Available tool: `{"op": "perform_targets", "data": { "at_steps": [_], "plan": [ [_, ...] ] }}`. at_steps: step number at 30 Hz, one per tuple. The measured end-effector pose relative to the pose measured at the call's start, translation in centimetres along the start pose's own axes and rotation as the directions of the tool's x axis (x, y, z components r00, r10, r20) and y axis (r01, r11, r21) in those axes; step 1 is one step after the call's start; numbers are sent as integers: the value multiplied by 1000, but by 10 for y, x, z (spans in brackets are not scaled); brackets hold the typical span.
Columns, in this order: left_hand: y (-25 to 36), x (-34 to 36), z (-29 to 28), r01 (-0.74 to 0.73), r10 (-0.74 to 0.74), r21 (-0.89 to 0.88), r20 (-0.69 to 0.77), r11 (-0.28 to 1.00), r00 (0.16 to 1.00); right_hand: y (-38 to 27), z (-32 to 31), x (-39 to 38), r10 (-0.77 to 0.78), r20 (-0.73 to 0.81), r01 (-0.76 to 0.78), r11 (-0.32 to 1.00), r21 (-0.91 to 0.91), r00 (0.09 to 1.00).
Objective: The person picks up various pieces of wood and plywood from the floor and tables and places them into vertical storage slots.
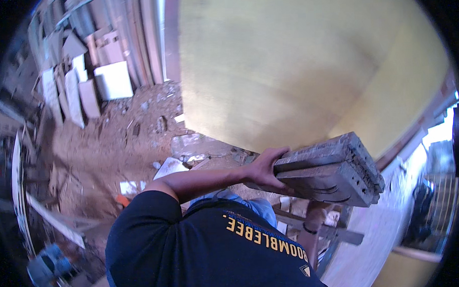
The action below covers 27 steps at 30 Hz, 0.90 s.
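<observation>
Where brown blocks overlap hands, one — the right — hides.

Reddish-brown bare earth strewn with scraps and pale offcuts spreads across the left side of a cluttered work area. Long boards stand upright at the upper left, with a white square panel and shorter pieces propped below them. A broad pale-yellow surface, darkened by a brownish smudge, fills the upper center. Strong white light glares at the right edge, above what appears, through blur, to be a barred grille.
</observation>
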<state>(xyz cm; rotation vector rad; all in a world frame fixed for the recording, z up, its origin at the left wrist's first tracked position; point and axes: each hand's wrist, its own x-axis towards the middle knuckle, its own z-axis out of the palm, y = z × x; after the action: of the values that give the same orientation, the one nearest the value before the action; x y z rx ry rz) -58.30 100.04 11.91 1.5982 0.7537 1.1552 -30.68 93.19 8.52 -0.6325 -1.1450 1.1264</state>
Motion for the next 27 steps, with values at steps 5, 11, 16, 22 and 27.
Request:
{"op": "perform_targets", "data": {
  "at_steps": [5, 11, 16, 22, 27],
  "plan": [
    [10, -19, -59, -82, 101, 77, -292, 994, 951, 88, 44, 26, 177, 81, -169, 981, -97, 981],
    [32, -39, -101, 7, 21, 59, -459, 998, 888, 100, 130, 82, 353, 181, -272, 892, -360, 918],
    [49, -34, -142, -24, 165, 237, -594, 971, 787, 122, 185, 144, 361, 452, -304, 932, -196, 816],
    [56, -39, -194, -19, 243, 289, -765, 957, 597, 183, 231, 198, 282, 697, -200, 959, -198, 660],
    [84, -57, -230, 134, 154, 236, -882, 963, 445, 236, 299, 209, 186, 847, -106, 982, -153, 499]
  ]
}}
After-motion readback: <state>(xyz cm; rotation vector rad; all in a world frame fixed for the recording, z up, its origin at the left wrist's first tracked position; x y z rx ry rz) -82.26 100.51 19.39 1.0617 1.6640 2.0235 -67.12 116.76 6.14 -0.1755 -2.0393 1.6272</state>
